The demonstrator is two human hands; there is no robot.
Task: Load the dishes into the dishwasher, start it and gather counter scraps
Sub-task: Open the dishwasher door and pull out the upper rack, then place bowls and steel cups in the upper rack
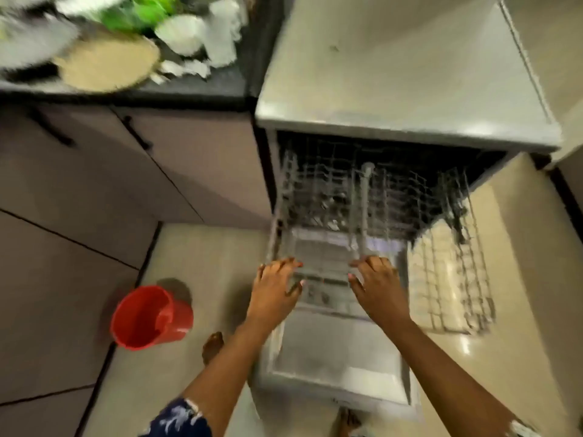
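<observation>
The grey dishwasher (pixel 394 74) stands open with its door (pixel 334 357) folded down flat in front of me. A wire rack (pixel 331 197) sticks partly out over the door. My left hand (pixel 277 282) and my right hand (pixel 377 282) both grip the rack's front edge, fingers curled over the wire, a short gap between them. Dirty dishes sit blurred on the black counter (pixel 195 86) at the upper left: a round tan plate (pixel 107 64), a white bowl (pixel 179 33) and something green (pixel 138 11).
A second wire rack (pixel 448 279) lies on the tiled floor to the right of the door. A red bucket (pixel 148 316) stands on the floor at the left, beside the brown cabinet doors (pixel 176 171). My foot (pixel 212 345) is near the door's left corner.
</observation>
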